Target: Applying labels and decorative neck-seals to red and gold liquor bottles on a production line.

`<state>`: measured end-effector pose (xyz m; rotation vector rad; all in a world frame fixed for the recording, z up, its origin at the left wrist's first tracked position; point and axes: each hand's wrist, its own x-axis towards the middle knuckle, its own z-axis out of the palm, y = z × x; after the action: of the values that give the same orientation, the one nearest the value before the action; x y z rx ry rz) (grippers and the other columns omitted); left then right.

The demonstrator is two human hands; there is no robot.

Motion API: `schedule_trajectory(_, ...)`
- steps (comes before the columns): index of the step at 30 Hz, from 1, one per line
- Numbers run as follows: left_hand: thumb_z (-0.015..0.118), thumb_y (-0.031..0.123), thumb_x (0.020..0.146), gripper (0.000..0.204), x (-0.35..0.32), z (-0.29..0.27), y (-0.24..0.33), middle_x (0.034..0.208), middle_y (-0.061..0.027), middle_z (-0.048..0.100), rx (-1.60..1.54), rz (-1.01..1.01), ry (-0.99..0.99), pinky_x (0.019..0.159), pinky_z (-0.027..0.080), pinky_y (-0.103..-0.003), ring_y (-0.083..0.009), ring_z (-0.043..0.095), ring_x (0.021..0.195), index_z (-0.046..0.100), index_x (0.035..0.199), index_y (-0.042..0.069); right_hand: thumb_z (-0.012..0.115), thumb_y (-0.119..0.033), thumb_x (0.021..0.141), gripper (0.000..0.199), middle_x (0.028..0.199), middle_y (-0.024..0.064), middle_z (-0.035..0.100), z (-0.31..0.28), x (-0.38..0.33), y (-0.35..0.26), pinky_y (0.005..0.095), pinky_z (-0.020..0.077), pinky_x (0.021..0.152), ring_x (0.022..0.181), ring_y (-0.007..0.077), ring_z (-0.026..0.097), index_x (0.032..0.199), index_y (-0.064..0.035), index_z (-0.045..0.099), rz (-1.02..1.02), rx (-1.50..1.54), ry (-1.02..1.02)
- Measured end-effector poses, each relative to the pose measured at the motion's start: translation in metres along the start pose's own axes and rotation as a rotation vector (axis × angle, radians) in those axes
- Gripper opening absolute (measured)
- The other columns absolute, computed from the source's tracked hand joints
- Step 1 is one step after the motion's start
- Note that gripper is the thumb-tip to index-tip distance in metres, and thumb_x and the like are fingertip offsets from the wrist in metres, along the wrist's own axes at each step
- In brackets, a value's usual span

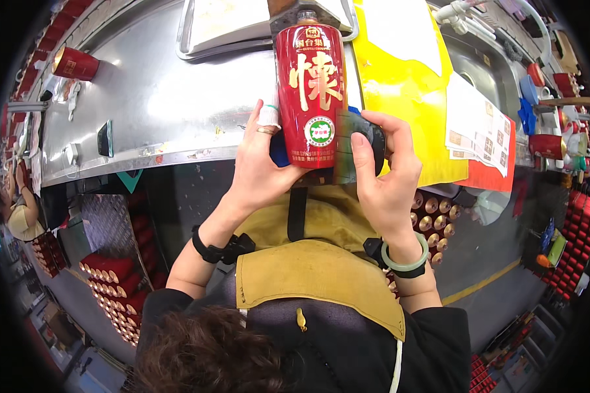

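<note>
A glossy red bottle [308,92] with gold characters and a round green-and-white label lies neck away from me at the table's near edge. My left hand [259,154] is closed on its lower left side, with the thumb by its base. A white cover sits on one finger, above a ring. In my right hand [390,167], between thumb and fingers, is a dark scraper-like tool with a translucent green edge [346,147]. That edge lies against the bottle's lower right side. Something blue shows partly behind the bottle, too hidden to name.
Behind the bottle is a metal tray [226,46] holding white sheets. A yellow sheet [400,111] and printed label sheets [482,128] lie to the right, near a sink [482,62]. A red cup-shaped piece [75,64] stands far left. Stacked red bottles [115,288] fill the floor's left.
</note>
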<state>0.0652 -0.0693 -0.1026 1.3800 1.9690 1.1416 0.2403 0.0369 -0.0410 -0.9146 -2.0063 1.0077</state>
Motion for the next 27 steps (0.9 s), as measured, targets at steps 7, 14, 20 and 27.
schedule_trajectory(7,0.094,0.013,0.068,0.093,0.0,0.004,0.03,0.144,-0.0328,0.054,-0.002,0.155,0.293,0.101,0.055,-0.042,-0.0403,0.063,0.126,0.048,0.145,-0.01,0.068,-0.002,0.096,0.024,0.087,0.0069,0.069,0.001,-0.001,0.003,0.0254,0.0502,0.07,0.076,0.0096,0.064,0.119,0.0033,0.062,-0.051,-0.069,0.051)
schedule_trajectory(14,0.094,0.012,0.067,0.094,0.003,0.002,0.038,0.147,-0.0332,0.051,0.049,0.197,0.305,0.095,0.058,-0.04,-0.0402,0.066,0.122,0.048,0.145,-0.01,0.073,-0.004,0.092,0.027,0.09,0.0121,0.07,0.002,-0.003,0.0,0.0297,0.0531,0.064,0.071,0.0168,0.069,0.116,0.0013,0.064,0.04,0.016,0.06)
schedule_trajectory(20,0.089,0.007,0.069,0.087,0.003,0.007,0.031,0.146,-0.0317,0.052,0.102,0.248,0.353,0.096,0.057,-0.04,-0.0404,0.066,0.121,0.048,0.144,-0.01,0.074,-0.006,0.091,0.027,0.091,0.013,0.07,0.021,-0.003,-0.008,0.0316,0.0556,0.066,0.072,0.023,0.071,0.115,-0.0013,0.065,0.014,0.061,0.084)
schedule_trajectory(27,0.092,0.009,0.072,0.093,0.006,0.006,0.024,0.142,-0.0255,0.056,-0.129,0.264,0.317,0.102,0.053,-0.04,-0.0362,0.063,0.126,0.042,0.147,-0.011,0.069,0.005,0.087,0.029,0.09,0.0094,0.069,-0.005,0.039,-0.002,0.0365,0.0537,0.074,0.081,0.0275,0.067,0.113,-0.0069,0.07,-0.318,-0.049,0.112)
